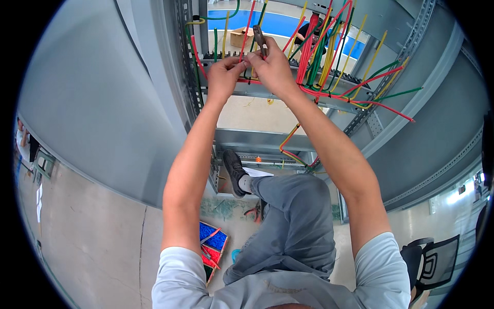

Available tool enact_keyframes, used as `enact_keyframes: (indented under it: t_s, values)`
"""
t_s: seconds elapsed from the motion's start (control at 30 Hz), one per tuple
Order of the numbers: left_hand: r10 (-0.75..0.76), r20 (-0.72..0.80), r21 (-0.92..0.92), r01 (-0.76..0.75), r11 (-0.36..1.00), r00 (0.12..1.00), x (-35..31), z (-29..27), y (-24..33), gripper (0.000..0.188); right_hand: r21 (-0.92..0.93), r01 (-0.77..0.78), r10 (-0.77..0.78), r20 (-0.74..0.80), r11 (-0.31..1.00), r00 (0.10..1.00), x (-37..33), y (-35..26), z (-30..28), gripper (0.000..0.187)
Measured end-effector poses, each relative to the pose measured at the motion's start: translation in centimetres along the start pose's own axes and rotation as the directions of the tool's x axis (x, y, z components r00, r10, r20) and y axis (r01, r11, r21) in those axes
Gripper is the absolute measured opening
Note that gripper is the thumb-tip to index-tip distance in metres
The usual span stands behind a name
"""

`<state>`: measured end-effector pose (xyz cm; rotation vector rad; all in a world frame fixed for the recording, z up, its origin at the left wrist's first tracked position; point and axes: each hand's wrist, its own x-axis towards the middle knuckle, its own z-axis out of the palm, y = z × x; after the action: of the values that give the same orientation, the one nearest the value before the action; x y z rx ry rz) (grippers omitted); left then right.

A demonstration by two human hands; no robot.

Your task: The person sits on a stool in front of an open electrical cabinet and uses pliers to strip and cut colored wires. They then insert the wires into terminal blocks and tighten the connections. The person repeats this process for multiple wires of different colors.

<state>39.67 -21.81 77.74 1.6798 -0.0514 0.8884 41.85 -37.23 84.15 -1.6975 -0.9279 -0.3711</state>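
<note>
My left hand (223, 78) is closed, thumb and fingertips pinched at the lower part of an upright red wire (248, 28). Beside it, almost touching at the fingertips, my right hand (274, 72) grips a grey metal hand tool (259, 38) that looks like pliers, its head pointing up and away. The tool's lower part is hidden in the fingers. Both hands are over a dark slotted rail inside the grey cabinet frame. Right of them, a thick bundle of red, green and yellow wires (321, 56) fans out along a crossbar.
Tall grey cabinet panels (103, 103) stand on both sides. A compartment tray (225, 247) with blue and red small parts and tools lies on the floor near my leg. A black chair (435, 262) stands at lower right. Behind the frame are a cardboard box (241, 37) and a crouching person (309, 33).
</note>
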Motion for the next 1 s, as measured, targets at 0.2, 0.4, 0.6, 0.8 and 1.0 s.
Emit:
enact_keyframes:
  t_s: [0.2,0.4,0.6,0.8,1.0]
  values:
    - [-0.189,0.031,-0.260,0.191,0.947,0.981,0.1,0.8,-0.4,0.025,0.018,-0.024,0.022,0.102,1.000,0.995,0.6,0.9,-0.4,0.044]
    - [-0.164,0.050,-0.417,0.170,0.893,0.985,0.1,0.9,-2.2,0.024,0.058,-0.067,0.055,0.183,0.996,0.982,0.5,0.4,-0.4,0.039]
    - [-0.173,0.050,-0.403,0.179,0.898,0.984,0.1,1.1,-1.9,0.024,0.041,-0.045,0.037,0.181,0.998,0.983,0.7,0.9,-0.6,0.038]
    - [-0.160,0.030,-0.383,0.160,0.910,0.987,0.0,1.0,-0.8,0.024,0.070,-0.110,0.092,0.219,0.992,0.971,0.5,-0.4,-1.4,0.036]
    - [-0.160,0.029,-0.333,0.161,0.929,0.987,0.1,1.0,-0.2,0.024,-0.024,-0.085,0.085,0.031,0.996,0.996,1.1,0.0,-0.5,0.028]
